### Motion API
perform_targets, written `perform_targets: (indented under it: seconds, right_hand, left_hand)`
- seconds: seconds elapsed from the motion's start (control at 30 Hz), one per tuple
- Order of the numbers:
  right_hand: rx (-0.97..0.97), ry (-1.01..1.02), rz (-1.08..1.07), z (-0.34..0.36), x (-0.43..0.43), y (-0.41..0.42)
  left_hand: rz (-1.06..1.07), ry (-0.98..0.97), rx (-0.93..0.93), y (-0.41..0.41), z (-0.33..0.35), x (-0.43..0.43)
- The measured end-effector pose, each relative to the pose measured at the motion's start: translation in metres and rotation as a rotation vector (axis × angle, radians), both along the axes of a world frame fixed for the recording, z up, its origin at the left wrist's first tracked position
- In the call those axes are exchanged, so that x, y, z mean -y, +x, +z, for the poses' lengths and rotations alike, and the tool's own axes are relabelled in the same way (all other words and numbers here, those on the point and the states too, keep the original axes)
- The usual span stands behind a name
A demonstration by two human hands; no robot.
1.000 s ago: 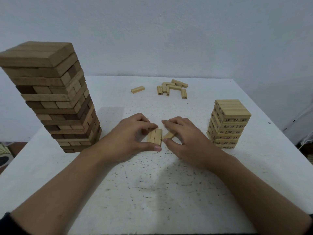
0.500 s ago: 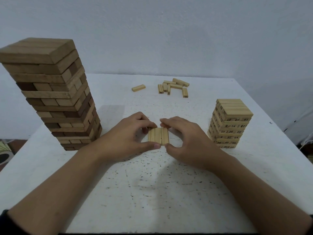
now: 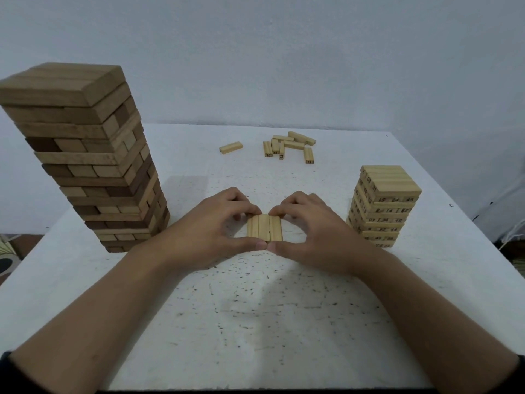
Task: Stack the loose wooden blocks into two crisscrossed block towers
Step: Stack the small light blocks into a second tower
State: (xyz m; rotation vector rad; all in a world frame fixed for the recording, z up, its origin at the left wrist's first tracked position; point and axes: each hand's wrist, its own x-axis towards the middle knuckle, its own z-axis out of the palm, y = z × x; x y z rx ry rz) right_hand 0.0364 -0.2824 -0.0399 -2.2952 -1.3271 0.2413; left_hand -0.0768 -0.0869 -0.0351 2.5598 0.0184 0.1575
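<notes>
A: Where's the block row (image 3: pixel 264 228)?
B: Flat on the desk (image 3: pixel 255 322), between the tall tower (image 3: pixel 85 155) and the short tower (image 3: pixel 386 206). The loose blocks (image 3: pixel 287 145) lie behind.
A: And the hands?
B: The left hand (image 3: pixel 210 228) and right hand (image 3: pixel 315 231) pinch it, fingers (image 3: pixel 251 210) curled on its far end, thumbs meeting at its near end.

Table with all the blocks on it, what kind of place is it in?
Probably a plain room at home. The speckled white table stands against a bare pale wall, and it holds a tall tower of toy wooden blocks, a small numbered tower and a loose pile.
</notes>
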Motion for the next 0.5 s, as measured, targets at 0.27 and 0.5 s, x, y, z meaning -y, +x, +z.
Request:
perform_targets:
  seconds: [0.27,0.5]
  right_hand:
    - [-0.024,-0.076,0.046,0.0014,-0.0012,0.0035]
    - [0.015,-0.075,0.091,0.0011,-0.0025,0.003]
  left_hand:
    - [0.007,-0.036,-0.007,0.001,0.0014,-0.0003]
    - [0.001,-0.046,0.0,0.0005,0.0032,-0.0001]
